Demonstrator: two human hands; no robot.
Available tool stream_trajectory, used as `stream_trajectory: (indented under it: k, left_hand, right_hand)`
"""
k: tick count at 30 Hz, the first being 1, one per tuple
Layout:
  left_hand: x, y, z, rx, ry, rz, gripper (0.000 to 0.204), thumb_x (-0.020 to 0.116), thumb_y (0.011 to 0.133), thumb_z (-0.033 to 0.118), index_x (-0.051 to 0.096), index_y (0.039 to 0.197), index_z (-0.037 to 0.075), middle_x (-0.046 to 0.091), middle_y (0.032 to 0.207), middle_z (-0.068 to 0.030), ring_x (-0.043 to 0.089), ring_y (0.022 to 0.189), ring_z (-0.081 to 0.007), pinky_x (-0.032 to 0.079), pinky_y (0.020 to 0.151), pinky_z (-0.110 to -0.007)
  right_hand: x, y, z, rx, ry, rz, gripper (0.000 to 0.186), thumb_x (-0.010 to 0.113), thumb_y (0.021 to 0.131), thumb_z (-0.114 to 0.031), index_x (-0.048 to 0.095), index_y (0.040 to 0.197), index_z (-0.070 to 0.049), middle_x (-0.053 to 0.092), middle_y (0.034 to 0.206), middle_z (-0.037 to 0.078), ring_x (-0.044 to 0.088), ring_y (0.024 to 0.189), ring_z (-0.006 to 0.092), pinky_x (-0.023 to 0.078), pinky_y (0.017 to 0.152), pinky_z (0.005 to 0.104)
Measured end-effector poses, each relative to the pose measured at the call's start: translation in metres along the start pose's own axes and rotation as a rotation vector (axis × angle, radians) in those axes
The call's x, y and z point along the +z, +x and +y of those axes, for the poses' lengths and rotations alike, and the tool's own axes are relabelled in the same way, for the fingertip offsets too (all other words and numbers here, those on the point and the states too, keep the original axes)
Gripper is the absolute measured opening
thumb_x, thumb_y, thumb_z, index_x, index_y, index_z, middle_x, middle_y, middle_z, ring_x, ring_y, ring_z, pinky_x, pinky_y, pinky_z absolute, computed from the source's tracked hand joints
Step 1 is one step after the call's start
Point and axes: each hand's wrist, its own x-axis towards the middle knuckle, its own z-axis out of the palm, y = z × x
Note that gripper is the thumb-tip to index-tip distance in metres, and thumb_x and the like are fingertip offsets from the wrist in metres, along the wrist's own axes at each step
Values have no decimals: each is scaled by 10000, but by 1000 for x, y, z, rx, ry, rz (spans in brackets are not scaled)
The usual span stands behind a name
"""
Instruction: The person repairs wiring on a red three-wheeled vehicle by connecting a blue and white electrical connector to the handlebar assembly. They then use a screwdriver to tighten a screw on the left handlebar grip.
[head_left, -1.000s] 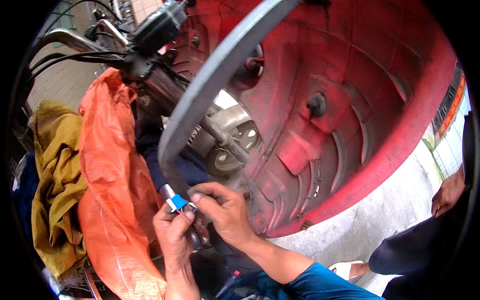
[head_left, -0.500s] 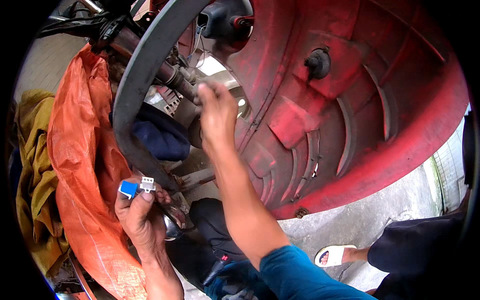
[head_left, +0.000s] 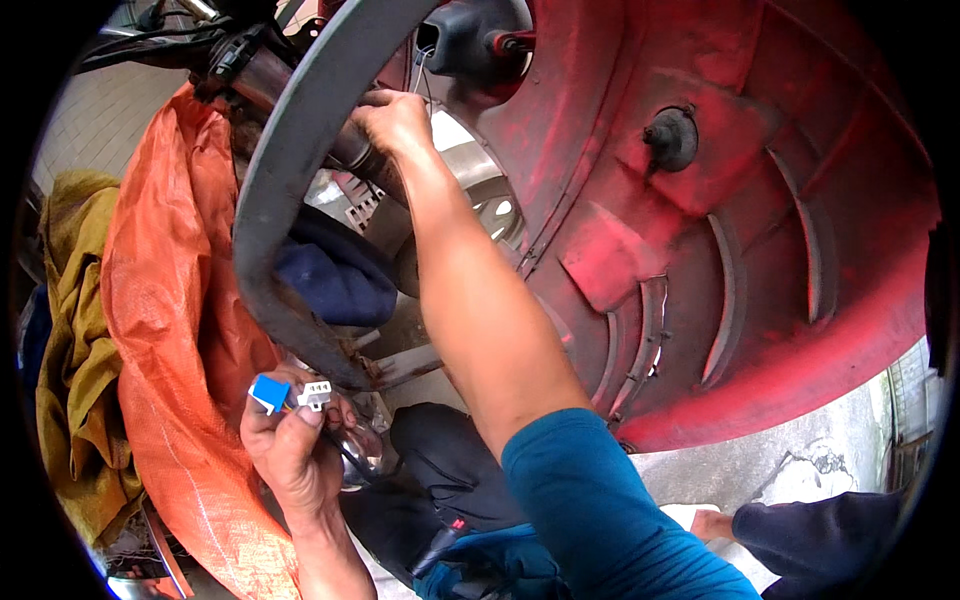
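My left hand [head_left: 290, 450] is closed on two small plastic wire connectors, a blue connector [head_left: 269, 394] and a white connector [head_left: 314, 395] with several slots in its face. Both stick up between thumb and fingers, side by side. My right hand [head_left: 397, 122] reaches up beside a dark metal tube [head_left: 350, 150], inside the curved grey frame [head_left: 265, 190]. Its fingers are bent inward and the fingertips are hidden, so what they hold does not show. Thin wires [head_left: 421, 72] hang just above this hand from a black housing [head_left: 465, 45].
A large red plastic body panel [head_left: 620, 250], its ribbed inside facing me, fills the right. An orange sheet [head_left: 165, 300] and a mustard cloth [head_left: 75, 350] lie at left. Dark blue fabric [head_left: 335, 275] sits within the frame. Another person's trouser leg [head_left: 810, 535] shows at lower right.
My right hand has moved up and left, in behind the grey frame's edge. The left hand keeps the two connectors. The whole view has shifted slightly.
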Motion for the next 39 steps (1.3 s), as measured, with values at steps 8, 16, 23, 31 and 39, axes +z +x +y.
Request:
stream_trajectory:
  k: [8, 16, 23, 31, 39]
  left_hand:
    - [6, 1, 1, 10, 5, 11, 169, 636, 755, 37, 528, 879, 0, 521, 783, -81, 533, 612, -160, 489, 573, -326]
    - [7, 0, 2, -16, 34, 44, 139, 622, 756, 21, 540, 860, -22, 531, 774, -80, 549, 641, -163, 494, 596, -316]
    - [12, -1, 3, -30, 133, 65, 124, 601, 771, 12, 559, 878, -37, 579, 771, -89, 567, 643, -149, 480, 611, -263]
    - [37, 1, 2, -97, 243, 102, 131, 622, 791, 1, 587, 914, -20, 617, 763, -55, 575, 634, -107, 463, 577, -236]
    - [72, 22, -17, -176, 326, 46, 184, 620, 780, 51, 612, 945, -30, 606, 748, -49, 561, 581, -120, 472, 554, -257]
  right_hand:
    - [-3, 7, 6, -121, 190, 43, 290, 714, 708, -151, 698, 967, -20, 696, 892, 144, 655, 822, 243, 493, 778, 341]
    - [-23, -2, -2, 15, 560, -172, 190, 631, 824, -44, 632, 999, 29, 671, 852, 106, 630, 711, 172, 504, 658, 304]
    - [-26, -9, 6, 31, 690, -305, 268, 611, 867, -113, 610, 1111, -4, 668, 957, 72, 607, 856, 157, 469, 806, 301]
    - [-15, -3, 19, 53, 971, -344, 229, 494, 920, -35, 560, 1129, 31, 660, 975, 142, 659, 833, 219, 559, 782, 368]
    - [-12, 2, 28, 60, 1076, -395, 207, 493, 927, -39, 569, 1108, 23, 667, 944, 151, 662, 829, 229, 557, 788, 366]
